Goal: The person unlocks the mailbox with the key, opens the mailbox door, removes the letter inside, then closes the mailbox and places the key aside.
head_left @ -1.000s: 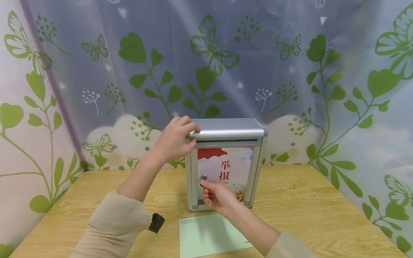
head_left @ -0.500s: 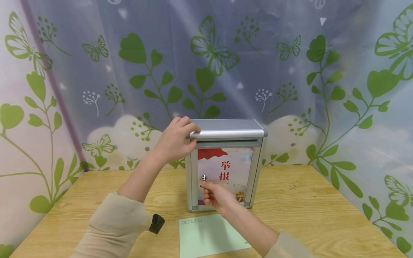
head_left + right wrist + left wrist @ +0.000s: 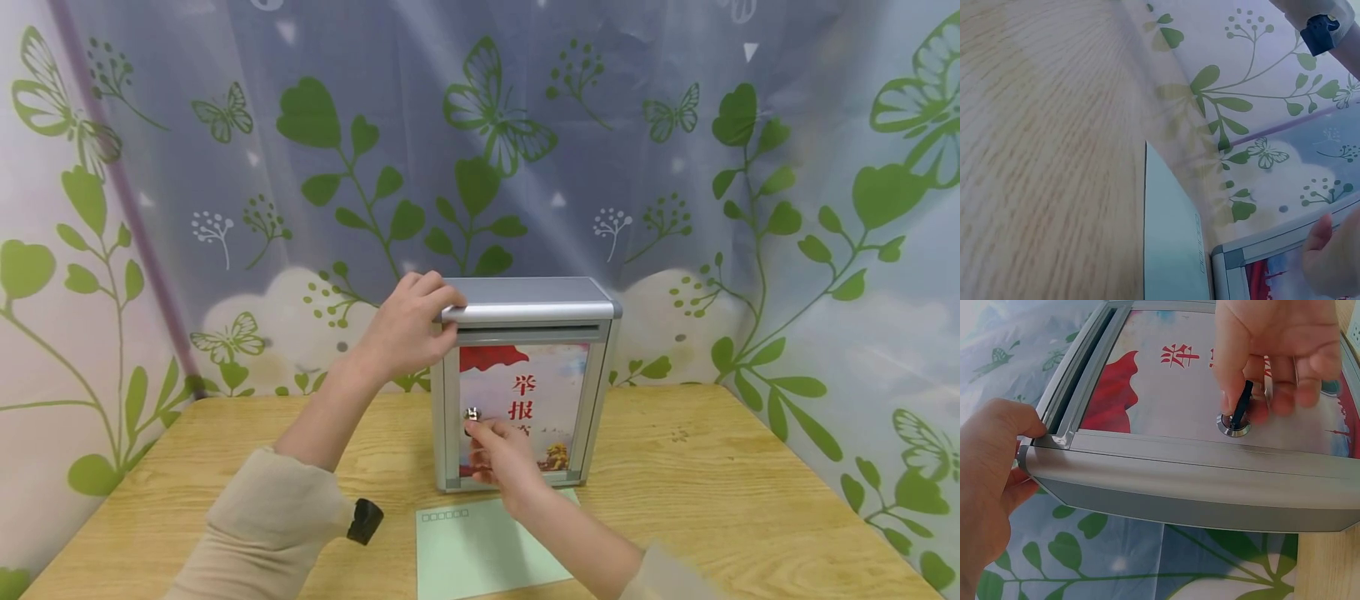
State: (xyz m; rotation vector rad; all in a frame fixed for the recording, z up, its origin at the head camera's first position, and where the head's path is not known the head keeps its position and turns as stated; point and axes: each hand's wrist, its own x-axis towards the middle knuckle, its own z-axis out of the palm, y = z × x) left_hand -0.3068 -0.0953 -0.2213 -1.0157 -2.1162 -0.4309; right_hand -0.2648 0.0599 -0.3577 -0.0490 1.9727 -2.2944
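Note:
A silver metal letter box [image 3: 528, 292] stands upright on the table, a slot below its top and red characters on its front panel. My left hand [image 3: 408, 325] grips its upper left corner, fingers on the top and thumb at the front edge. Low on the panel's left side is a round chrome lock [image 3: 1234, 429]. A black-headed key [image 3: 1243, 403] sits in it, and my right hand [image 3: 510, 462] pinches that key between thumb and forefinger. In the right wrist view, only part of the right hand [image 3: 1335, 259] shows, and the key is hidden.
A pale green envelope [image 3: 480, 550] lies flat on the wooden table [image 3: 690, 483] in front of the box, partly under the right forearm. A patterned curtain [image 3: 525, 208] hangs behind the table and at both sides. A black strap end [image 3: 365, 521] sticks out from the left sleeve.
My right hand has turned a little at the lock, with its lower fingers and wrist shifting, while still pinching the key. The left hand, box and envelope stay put.

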